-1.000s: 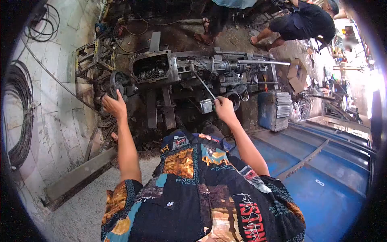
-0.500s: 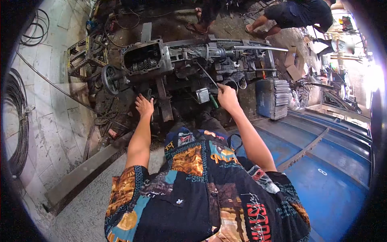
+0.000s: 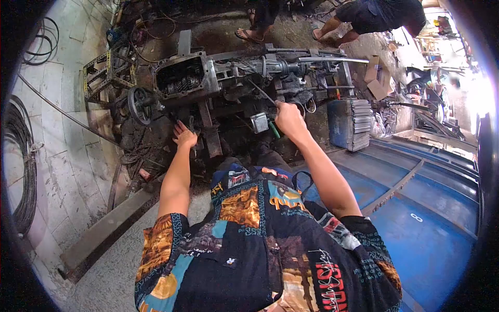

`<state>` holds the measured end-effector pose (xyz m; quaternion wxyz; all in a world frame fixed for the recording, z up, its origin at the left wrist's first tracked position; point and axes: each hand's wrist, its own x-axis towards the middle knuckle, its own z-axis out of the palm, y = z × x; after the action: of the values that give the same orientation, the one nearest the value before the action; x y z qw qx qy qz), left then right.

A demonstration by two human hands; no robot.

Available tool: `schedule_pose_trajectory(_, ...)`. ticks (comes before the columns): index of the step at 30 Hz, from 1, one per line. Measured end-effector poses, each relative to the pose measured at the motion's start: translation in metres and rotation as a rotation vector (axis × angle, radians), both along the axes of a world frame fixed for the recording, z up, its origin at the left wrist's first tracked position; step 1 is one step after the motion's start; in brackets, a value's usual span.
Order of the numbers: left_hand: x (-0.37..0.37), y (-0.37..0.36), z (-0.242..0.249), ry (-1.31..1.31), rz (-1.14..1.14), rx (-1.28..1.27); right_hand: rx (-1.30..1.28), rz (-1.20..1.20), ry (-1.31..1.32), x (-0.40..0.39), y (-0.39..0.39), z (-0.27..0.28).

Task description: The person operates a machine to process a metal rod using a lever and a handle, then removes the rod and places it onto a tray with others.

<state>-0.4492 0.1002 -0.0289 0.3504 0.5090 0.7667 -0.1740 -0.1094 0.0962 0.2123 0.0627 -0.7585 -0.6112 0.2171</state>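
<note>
My right hand (image 3: 290,120) is wrapped round the end of a thin metal rod (image 3: 262,90), whose far end reaches into the greasy machinery. My left hand (image 3: 184,136) has its fingers spread, low beside the frame under an open gearbox housing (image 3: 186,77) with gears inside. A pulley wheel (image 3: 139,105) sits at the housing's left end. Between my hands a rusty metal bar (image 3: 209,135) points toward me. Just left of my right hand are a square metal box (image 3: 259,123) and a green handle (image 3: 274,130).
A blue crate (image 3: 343,125) with stacked ribbed pieces stands on the right, near a cardboard box (image 3: 378,78). Two people (image 3: 382,15) are beyond the machine. A yellow-black metal frame (image 3: 108,75) and coiled cable (image 3: 23,161) lie left; a steel beam (image 3: 112,229) lies lower left.
The view has shifted slightly. My right hand has moved a little up and left with the rod. My left hand has dropped slightly to the left. The person at top right leans differently.
</note>
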Motion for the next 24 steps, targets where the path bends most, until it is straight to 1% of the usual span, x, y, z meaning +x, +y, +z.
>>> schedule_pose_trajectory(1,-0.002,-0.003,-0.010,0.001,0.002,0.000,-0.029,0.027,-0.035,-0.002,0.003,0.001)
schedule_pose_trajectory(2,-0.005,-0.009,-0.029,0.010,-0.035,0.125,-0.059,0.052,-0.070,-0.004,0.006,0.002)
schedule_pose_trajectory(3,-0.007,-0.010,-0.033,0.017,-0.073,0.250,-0.059,0.050,-0.071,-0.007,0.010,0.005)
schedule_pose_trajectory(4,-0.009,-0.012,-0.038,0.014,-0.076,0.249,-0.065,0.106,-0.102,-0.010,0.015,0.009)
schedule_pose_trajectory(5,-0.010,-0.014,-0.035,-0.010,-0.093,0.330,-0.072,0.160,-0.134,-0.013,0.022,0.013)
schedule_pose_trajectory(6,-0.011,-0.014,-0.034,-0.033,-0.111,0.410,-0.157,0.152,-0.102,-0.017,0.032,0.018)
schedule_pose_trajectory(7,-0.013,-0.014,-0.032,-0.035,-0.120,0.407,-0.161,0.143,-0.101,-0.016,0.042,0.015)
schedule_pose_trajectory(9,-0.016,-0.011,-0.024,-0.004,-0.159,0.449,-0.346,0.202,-0.039,-0.010,0.066,0.009)
schedule_pose_trajectory(10,-0.016,-0.006,-0.018,-0.048,-0.069,0.317,-0.379,0.095,-0.017,-0.009,0.079,0.007)
schedule_pose_trajectory(11,-0.015,-0.004,-0.015,-0.051,-0.065,0.317,-0.411,-0.006,0.006,-0.010,0.090,0.009)
schedule_pose_trajectory(13,-0.015,0.002,-0.010,-0.004,-0.074,0.153,-0.393,0.027,-0.006,-0.014,0.096,0.013)
schedule_pose_trajectory(15,-0.017,0.003,-0.019,0.020,-0.077,0.126,-0.419,-0.090,0.091,-0.022,0.084,0.015)
schedule_pose_trajectory(16,-0.016,0.005,-0.025,0.040,-0.087,0.102,-0.313,-0.112,0.078,-0.025,0.074,0.007)
schedule_pose_trajectory(17,-0.015,0.006,-0.026,0.038,-0.087,0.101,-0.322,-0.160,0.118,-0.019,0.070,-0.009)
schedule_pose_trajectory(19,-0.012,0.009,-0.026,0.022,-0.022,0.025,-0.232,-0.223,0.175,-0.021,0.054,-0.020)
schedule_pose_trajectory(20,-0.010,0.011,-0.021,0.024,-0.023,0.027,-0.230,-0.224,0.178,-0.022,0.057,-0.015)
schedule_pose_trajectory(22,-0.008,0.015,-0.007,0.091,-0.088,-0.048,-0.497,-0.320,0.293,-0.026,0.066,0.000)
schedule_pose_trajectory(24,-0.011,0.017,0.002,0.068,-0.084,-0.040,-0.484,-0.326,0.310,-0.026,0.066,0.001)
